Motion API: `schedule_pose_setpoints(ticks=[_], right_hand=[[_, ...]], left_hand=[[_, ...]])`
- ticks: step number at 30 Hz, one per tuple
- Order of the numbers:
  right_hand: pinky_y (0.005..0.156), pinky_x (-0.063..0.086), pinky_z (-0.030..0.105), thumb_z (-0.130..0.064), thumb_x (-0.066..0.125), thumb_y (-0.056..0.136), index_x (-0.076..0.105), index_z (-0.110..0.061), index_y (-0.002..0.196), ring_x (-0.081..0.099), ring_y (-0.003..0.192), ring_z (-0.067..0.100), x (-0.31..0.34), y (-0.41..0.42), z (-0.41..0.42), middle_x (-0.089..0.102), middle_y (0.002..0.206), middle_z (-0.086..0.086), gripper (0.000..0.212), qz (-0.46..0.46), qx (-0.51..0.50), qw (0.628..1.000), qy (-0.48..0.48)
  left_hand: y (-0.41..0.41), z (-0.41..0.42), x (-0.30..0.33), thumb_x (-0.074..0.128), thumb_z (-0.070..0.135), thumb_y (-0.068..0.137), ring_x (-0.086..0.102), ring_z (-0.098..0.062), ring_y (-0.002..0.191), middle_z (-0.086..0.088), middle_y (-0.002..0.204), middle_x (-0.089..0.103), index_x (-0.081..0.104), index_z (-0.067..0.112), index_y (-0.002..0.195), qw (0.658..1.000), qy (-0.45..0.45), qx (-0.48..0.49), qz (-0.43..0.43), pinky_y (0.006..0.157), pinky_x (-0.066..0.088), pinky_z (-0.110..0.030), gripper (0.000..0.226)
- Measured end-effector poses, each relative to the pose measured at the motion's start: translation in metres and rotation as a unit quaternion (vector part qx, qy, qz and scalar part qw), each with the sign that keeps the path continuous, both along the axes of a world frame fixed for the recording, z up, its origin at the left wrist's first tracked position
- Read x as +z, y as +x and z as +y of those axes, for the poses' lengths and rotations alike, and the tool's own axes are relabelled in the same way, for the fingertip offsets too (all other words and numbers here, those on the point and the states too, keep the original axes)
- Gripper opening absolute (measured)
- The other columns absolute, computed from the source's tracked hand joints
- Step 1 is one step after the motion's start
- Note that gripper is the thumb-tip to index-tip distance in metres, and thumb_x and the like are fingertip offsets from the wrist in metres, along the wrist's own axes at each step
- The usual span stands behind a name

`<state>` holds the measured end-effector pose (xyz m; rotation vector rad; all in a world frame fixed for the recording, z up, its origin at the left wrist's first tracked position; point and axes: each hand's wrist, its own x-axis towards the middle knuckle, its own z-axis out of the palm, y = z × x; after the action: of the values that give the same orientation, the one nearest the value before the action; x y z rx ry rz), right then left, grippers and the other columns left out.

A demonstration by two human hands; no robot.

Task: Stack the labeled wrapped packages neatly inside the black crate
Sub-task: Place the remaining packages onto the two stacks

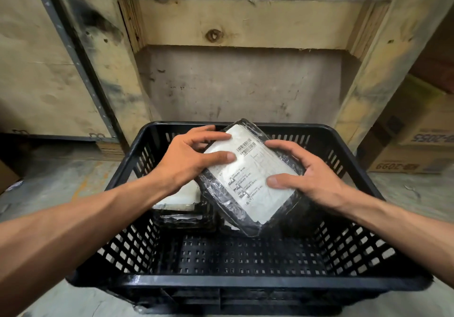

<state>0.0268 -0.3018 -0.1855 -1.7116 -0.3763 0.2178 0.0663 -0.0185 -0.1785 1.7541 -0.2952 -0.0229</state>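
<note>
Package (pixel 248 174), wrapped in dark film with a white label facing up, sits between our two hands above the black crate (pixel 245 281), over its far half. Our left hand (pixel 189 159) clamps the far-left edge: the thumb presses down on the label while the fingers curl over the far end. Our right hand (pixel 307 172) clamps the right edge, thumb on the label's near portion, fingers wrapped round the side and underneath as far as we can tell. Both grips are closed on the package, fingers spread rather than tight, which we judge steadies a slippery film-wrapped block and keeps it from twisting. We hold it tilted, near corner dipping toward the crate floor, probably so we can slide it down squarely beside what is already there.

Below our left hand, stacked packages (pixel 181 206) lie flat against the far-left part of the crate, labels up. The near half of the perforated floor holds nothing we can see. Beyond the crate stands a wooden frame (pixel 245 22); a cardboard box (pixel 412 142) sits to the far right on the floor.
</note>
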Motion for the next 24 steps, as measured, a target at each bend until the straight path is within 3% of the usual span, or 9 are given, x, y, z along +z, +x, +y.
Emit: schedule_pose_setpoints(ticks=[4, 7, 9, 11, 13, 15, 18, 21, 24], right_hand=[[0.082, 0.064, 0.033, -0.028, 0.095, 0.064, 0.066, -0.045, 0.128, 0.074, 0.110, 0.015, -0.013, -0.013, 0.013, 0.073, 0.120, -0.019, 0.073, -0.012, -0.068, 0.995, 0.075], [0.081, 0.064, 0.032, -0.017, 0.091, 0.070, 0.066, -0.041, 0.128, 0.073, 0.112, 0.014, -0.015, -0.012, 0.016, 0.075, 0.119, -0.016, 0.068, -0.015, -0.116, 0.982, 0.147], [0.084, 0.063, 0.034, -0.017, 0.089, 0.073, 0.064, -0.041, 0.131, 0.072, 0.115, 0.015, -0.016, -0.010, 0.016, 0.075, 0.122, -0.013, 0.067, -0.011, -0.121, 0.978, 0.167], [0.088, 0.062, 0.030, -0.021, 0.088, 0.076, 0.060, -0.046, 0.137, 0.070, 0.119, 0.013, -0.017, -0.008, 0.012, 0.072, 0.127, -0.017, 0.072, -0.010, -0.104, 0.985, 0.138], [0.094, 0.059, 0.028, -0.025, 0.089, 0.078, 0.050, -0.051, 0.147, 0.066, 0.125, 0.006, -0.014, -0.006, 0.005, 0.067, 0.134, -0.026, 0.084, 0.000, -0.059, 0.994, 0.094], [0.102, 0.056, 0.028, -0.034, 0.092, 0.074, 0.040, -0.060, 0.151, 0.062, 0.129, 0.001, -0.009, -0.005, -0.001, 0.061, 0.140, -0.033, 0.096, 0.014, -0.021, 0.999, 0.043], [0.099, 0.056, 0.023, -0.036, 0.095, 0.068, 0.042, -0.060, 0.148, 0.062, 0.128, -0.001, -0.003, -0.001, -0.006, 0.060, 0.138, -0.035, 0.099, 0.023, -0.006, 1.000, 0.002], [0.090, 0.058, 0.020, -0.033, 0.096, 0.066, 0.050, -0.053, 0.141, 0.066, 0.121, 0.001, -0.005, 0.002, -0.005, 0.065, 0.129, -0.031, 0.090, 0.018, -0.012, 1.000, -0.016], [0.089, 0.058, 0.021, -0.026, 0.099, 0.069, 0.050, -0.051, 0.139, 0.067, 0.118, 0.001, -0.012, 0.003, -0.005, 0.066, 0.124, -0.030, 0.089, 0.023, -0.013, 0.999, -0.038]], left_hand=[[-0.015, -0.011, -0.010, 0.095, 0.054, 0.054, 0.058, 0.003, 0.118, 0.014, 0.144, 0.053, 0.051, 0.054, 0.142, 0.997, -0.029, 0.073, 0.011, 0.089, 0.053, -0.014, 0.099], [-0.028, -0.017, -0.023, 0.097, 0.043, 0.060, 0.068, -0.002, 0.113, 0.016, 0.131, 0.066, 0.031, 0.056, 0.151, 0.994, -0.087, 0.042, 0.044, 0.083, 0.059, -0.019, 0.113], [-0.030, -0.022, -0.024, 0.095, 0.028, 0.067, 0.069, -0.003, 0.114, 0.016, 0.119, 0.073, 0.031, 0.054, 0.153, 0.993, -0.107, 0.021, 0.053, 0.085, 0.061, -0.026, 0.110], [-0.028, -0.024, -0.019, 0.091, 0.018, 0.072, 0.066, -0.010, 0.120, 0.011, 0.123, 0.073, 0.035, 0.049, 0.153, 0.992, -0.114, 0.016, 0.055, 0.089, 0.060, -0.028, 0.103], [-0.025, -0.023, -0.015, 0.086, 0.009, 0.079, 0.066, -0.004, 0.118, 0.015, 0.126, 0.070, 0.041, 0.043, 0.153, 0.992, -0.114, 0.000, 0.055, 0.085, 0.060, -0.022, 0.093], [-0.024, -0.023, -0.013, 0.080, 0.006, 0.086, 0.067, 0.010, 0.106, 0.031, 0.116, 0.071, 0.047, 0.035, 0.151, 0.994, -0.093, -0.033, 0.048, 0.078, 0.056, -0.010, 0.078], [-0.025, -0.024, -0.013, 0.076, 0.009, 0.091, 0.065, 0.016, 0.102, 0.038, 0.116, 0.068, 0.056, 0.032, 0.145, 0.995, -0.047, -0.069, 0.051, 0.078, 0.050, -0.004, 0.062], [-0.025, -0.025, -0.015, 0.083, 0.027, 0.085, 0.058, 0.018, 0.115, 0.040, 0.132, 0.056, 0.052, 0.049, 0.144, 0.994, 0.020, -0.095, 0.050, 0.083, 0.049, -0.004, 0.070], [-0.026, -0.026, -0.021, 0.093, 0.041, 0.069, 0.052, 0.024, 0.115, 0.044, 0.129, 0.052, 0.038, 0.057, 0.148, 0.988, 0.094, -0.113, 0.047, 0.084, 0.045, 0.001, 0.097]])
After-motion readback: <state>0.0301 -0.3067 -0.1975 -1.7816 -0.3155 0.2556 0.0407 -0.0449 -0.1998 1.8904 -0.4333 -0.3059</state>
